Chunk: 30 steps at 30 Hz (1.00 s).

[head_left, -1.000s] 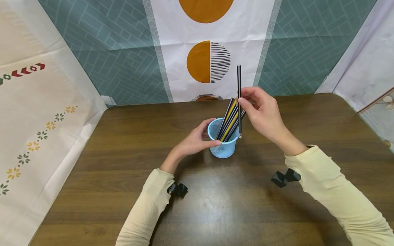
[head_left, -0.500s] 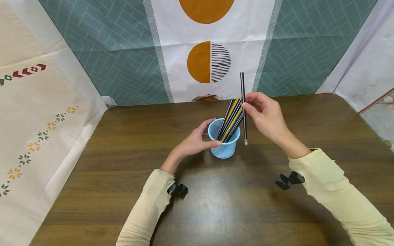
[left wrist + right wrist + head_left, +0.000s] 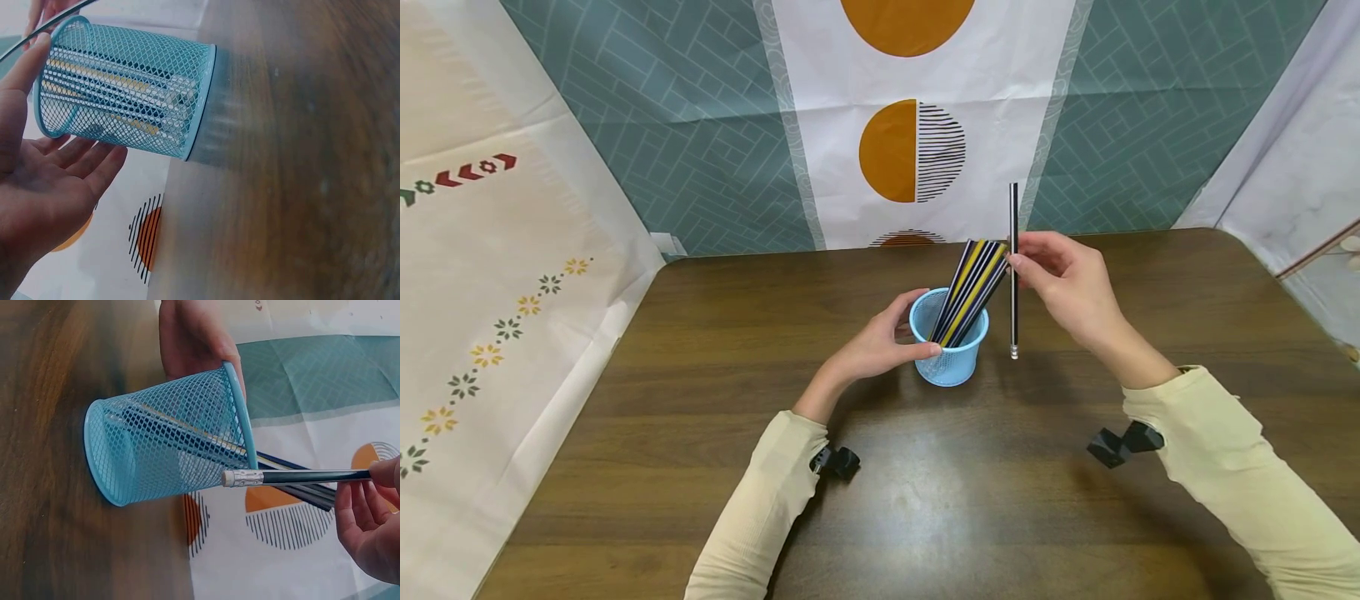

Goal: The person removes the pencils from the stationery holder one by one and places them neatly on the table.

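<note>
A light blue mesh pencil cup stands upright on the table, with several striped pencils in black, white and yellow leaning to the right inside it. My left hand holds the cup by its upper rim, thumb on the near side and fingers behind. To the right of the cup, my right hand pinches one black-and-white pencil between thumb and fingers. That pencil hangs nearly vertical, its white eraser and silver ferrule at the bottom. In the right wrist view, the eraser overlaps the cup's rim.
The brown wooden table has its back edge just behind the cup. A patterned cloth hangs behind it, and a pale embroidered cloth is at the left. Each sleeve carries a black wrist mount.
My right hand has moved right and slightly down with the pencil, taking it from overlapping the cup's rim to beside the cup. The left hand and the cup have stayed in place.
</note>
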Each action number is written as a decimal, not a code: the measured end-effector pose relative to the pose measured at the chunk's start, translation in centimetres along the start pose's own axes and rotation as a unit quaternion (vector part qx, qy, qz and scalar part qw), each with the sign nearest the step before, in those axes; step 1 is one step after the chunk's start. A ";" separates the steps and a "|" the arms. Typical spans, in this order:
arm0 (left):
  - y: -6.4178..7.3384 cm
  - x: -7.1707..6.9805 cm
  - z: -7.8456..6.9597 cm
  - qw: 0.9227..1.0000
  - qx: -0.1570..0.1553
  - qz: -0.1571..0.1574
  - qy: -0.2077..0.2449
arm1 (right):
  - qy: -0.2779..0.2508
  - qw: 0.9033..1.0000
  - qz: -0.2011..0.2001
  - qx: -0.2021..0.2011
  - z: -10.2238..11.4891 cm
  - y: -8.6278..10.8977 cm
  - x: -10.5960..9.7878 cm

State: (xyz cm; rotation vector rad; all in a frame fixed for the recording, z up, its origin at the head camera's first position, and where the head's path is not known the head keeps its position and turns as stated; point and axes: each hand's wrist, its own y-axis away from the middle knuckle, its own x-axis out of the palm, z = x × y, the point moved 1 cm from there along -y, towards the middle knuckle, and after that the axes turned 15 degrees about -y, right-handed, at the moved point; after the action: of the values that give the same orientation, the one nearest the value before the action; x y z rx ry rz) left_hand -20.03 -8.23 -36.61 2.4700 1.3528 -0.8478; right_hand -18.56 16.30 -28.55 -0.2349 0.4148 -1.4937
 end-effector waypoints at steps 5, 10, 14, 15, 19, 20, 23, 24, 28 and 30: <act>0.0 0.1 0.0 1.000 -0.004 0.001 0.002 | -0.007 1.000 0.004 0.004 -0.5 0.3 -0.4; 0.0 0.1 0.0 1.000 -0.010 0.004 0.003 | 0.000 1.000 0.002 0.012 -0.9 0.5 -0.9; 0.0 0.0 0.0 1.000 -0.009 0.004 0.006 | 0.015 0.999 0.002 0.030 -1.2 0.6 -1.2; 0.0 0.0 0.0 1.000 -0.008 0.003 0.007 | 0.020 0.999 0.004 0.035 -1.3 0.7 -1.3; 0.0 0.0 -0.1 1.000 -0.008 0.002 0.006 | 0.039 0.998 0.008 0.051 -1.7 1.0 -1.7; 0.0 0.0 -0.1 1.000 -0.008 0.001 0.007 | 0.041 0.998 0.008 0.054 -1.9 1.0 -1.7; 0.0 0.0 -0.2 1.000 -0.008 0.001 0.007 | 0.040 0.997 0.007 0.060 -2.2 1.2 -1.9; 0.0 0.0 -0.2 1.000 -0.008 0.001 0.007 | 0.039 0.997 0.006 0.061 -2.3 1.2 -1.9; 0.0 0.0 -0.2 1.000 -0.007 0.001 0.010 | 0.042 0.997 0.002 0.071 -2.8 1.4 -2.2; 0.0 0.0 -0.1 1.000 -0.008 0.002 0.009 | 0.046 0.996 0.001 0.078 -3.0 1.4 -2.3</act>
State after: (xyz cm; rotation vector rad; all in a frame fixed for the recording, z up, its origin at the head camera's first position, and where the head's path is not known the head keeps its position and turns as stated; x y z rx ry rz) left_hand -19.94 -8.20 -36.53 2.4733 1.3552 -0.8120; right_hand -18.54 18.98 -31.57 -0.0430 0.3688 -1.5313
